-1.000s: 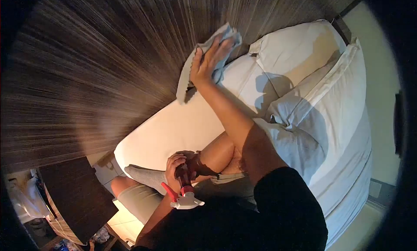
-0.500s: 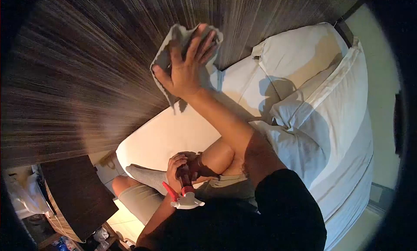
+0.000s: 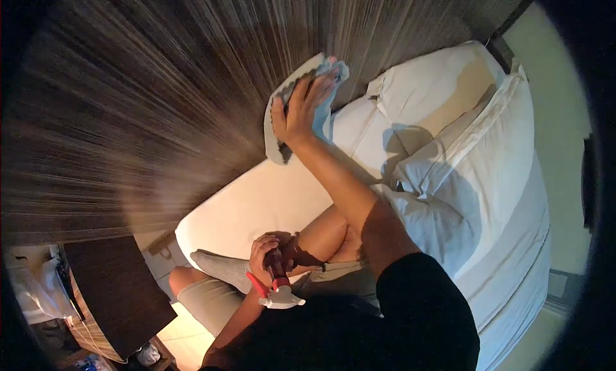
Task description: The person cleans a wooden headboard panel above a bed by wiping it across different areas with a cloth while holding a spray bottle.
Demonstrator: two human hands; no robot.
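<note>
My right hand [image 3: 298,117] lies with its fingers spread on a light grey-blue cloth [image 3: 277,140], flat against the dark streaked wooden panel [image 3: 192,82]. Part of the cloth hangs below the palm, and its upper end is bunched around the fingertips. Lower down, my left hand [image 3: 263,254] is wrapped round a dark reddish spray bottle [image 3: 276,265] with a white head and a red trigger. The bottle is over my bent legs, its spray head toward my body.
A bed with a pale mattress [image 3: 250,201] runs along the panel. Rumpled white bedding [image 3: 462,159] covers its right side. At the lower left stands a dark-topped cabinet [image 3: 115,294], with plastic bags [image 3: 38,287] beside it. A grey sock [image 3: 221,267] covers my foot.
My right hand and the cloth went left across the panel, then came back to the right, now slightly lower than at first. My left hand keeps hold of the bottle.
</note>
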